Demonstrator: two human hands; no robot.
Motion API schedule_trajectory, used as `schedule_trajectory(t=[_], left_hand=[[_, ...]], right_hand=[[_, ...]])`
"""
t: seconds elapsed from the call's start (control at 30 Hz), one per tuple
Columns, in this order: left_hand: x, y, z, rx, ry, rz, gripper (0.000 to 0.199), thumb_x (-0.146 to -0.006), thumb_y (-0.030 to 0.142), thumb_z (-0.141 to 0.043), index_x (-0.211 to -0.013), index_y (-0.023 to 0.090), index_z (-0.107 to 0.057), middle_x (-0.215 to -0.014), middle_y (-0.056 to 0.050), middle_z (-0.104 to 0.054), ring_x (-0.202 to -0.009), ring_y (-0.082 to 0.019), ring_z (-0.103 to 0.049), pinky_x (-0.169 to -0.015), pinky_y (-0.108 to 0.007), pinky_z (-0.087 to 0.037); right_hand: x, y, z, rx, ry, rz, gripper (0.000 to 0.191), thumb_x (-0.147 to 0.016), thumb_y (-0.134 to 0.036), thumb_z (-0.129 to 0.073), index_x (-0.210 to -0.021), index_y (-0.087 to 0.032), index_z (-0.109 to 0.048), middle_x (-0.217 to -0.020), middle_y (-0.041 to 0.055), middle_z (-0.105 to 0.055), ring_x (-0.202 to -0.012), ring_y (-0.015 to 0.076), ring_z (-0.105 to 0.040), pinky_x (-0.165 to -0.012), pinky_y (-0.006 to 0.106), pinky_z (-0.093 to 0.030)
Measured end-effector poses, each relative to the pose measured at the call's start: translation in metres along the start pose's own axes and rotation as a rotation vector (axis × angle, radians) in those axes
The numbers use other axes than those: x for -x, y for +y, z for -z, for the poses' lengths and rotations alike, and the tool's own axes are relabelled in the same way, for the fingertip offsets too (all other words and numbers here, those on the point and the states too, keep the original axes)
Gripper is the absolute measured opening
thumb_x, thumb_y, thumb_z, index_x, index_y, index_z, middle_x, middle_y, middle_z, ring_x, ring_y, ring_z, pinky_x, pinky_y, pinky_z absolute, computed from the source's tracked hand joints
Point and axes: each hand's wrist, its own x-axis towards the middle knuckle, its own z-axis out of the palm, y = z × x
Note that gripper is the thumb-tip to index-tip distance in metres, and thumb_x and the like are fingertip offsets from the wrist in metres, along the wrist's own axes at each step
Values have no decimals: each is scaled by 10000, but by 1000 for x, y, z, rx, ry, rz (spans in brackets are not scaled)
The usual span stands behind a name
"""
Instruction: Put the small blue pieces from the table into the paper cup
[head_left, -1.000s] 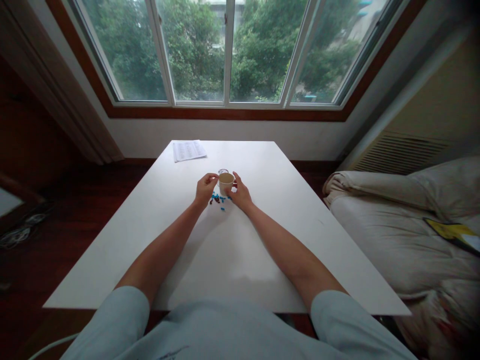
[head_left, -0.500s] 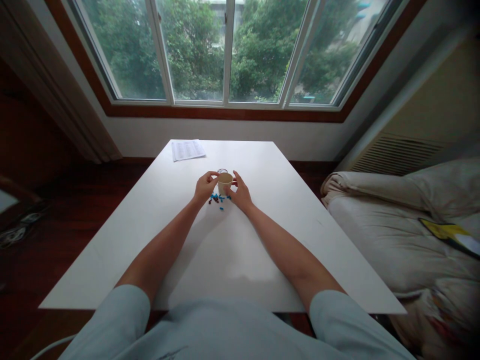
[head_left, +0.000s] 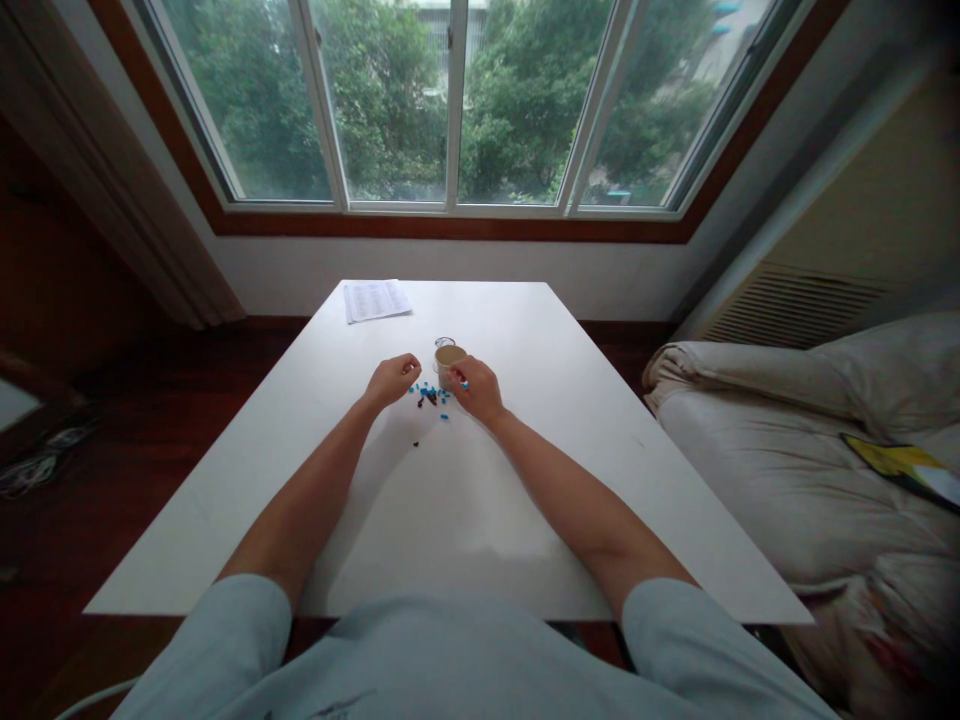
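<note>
A beige cup [head_left: 449,355] stands upright on the white table [head_left: 525,480]. In front of it several small blue pieces [head_left: 425,391] and dark reddish-brown pieces [head_left: 431,399] lie scattered. One dark bit [head_left: 416,444] rests apart, nearer to me. My left hand [head_left: 391,380] is left of the cup, clear of it, its fingers curled together; whatever they hold is too small to make out. My right hand [head_left: 478,388] is closed at the cup's front right side, covering part of it. A speck of blue shows by its fingers, but I cannot tell if it is held.
Behind the cup is a small round clear item [head_left: 445,341] with a dark rim. Printed sheets [head_left: 376,300] lie at the table's far left corner. A pale cushioned sofa [head_left: 720,470] stands to the right, and a window [head_left: 450,110] is beyond the table.
My left hand has come off the cup and moved left. My right hand's fingers have curled in at the cup's front. A dark bit now shows on the table nearer to me.
</note>
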Motion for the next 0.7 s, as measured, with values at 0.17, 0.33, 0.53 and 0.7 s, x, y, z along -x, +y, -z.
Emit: schedule_trajectory(t=[0.17,0.33,0.53,0.7], left_hand=[[5,-20,13,-175,-271,-58,238,-876,361,-580,-944,209,-750,-888,-32,-741,-762,-164,-620,-656,-249,-398],[5,-33,21,-273,-289,-25,270,-893,364,-566,-1011,213,-756,-959,-44,-758,-818,-172,-652,-679,-246,-420],[8,-42,17,-282,-362,-7,277,-894,383,-567,-1025,230,-757,-981,-43,-761,-820,-176,-659,-687,-247,-431],[9,-39,9,-283,-375,-13,286,-898,395,-562,-1043,237,-751,-976,-44,-760,-824,-177,-662,-692,-247,-433]], right_hand=[[5,-24,-7,-40,-383,164,175,-961,-341,-579,-888,-208,-666,-828,15,-658,-723,136,-557,-681,260,-359],[8,-43,-13,-78,-760,284,281,-860,-482,-719,-826,-209,-662,-819,8,-686,-716,144,-583,-636,252,-316],[4,-57,-11,-51,-828,306,252,-868,-453,-726,-938,-214,-691,-884,35,-716,-780,173,-613,-688,265,-336],[2,-54,-11,-16,-832,306,163,-944,-341,-633,-906,-199,-701,-924,52,-724,-830,172,-628,-746,266,-370]])
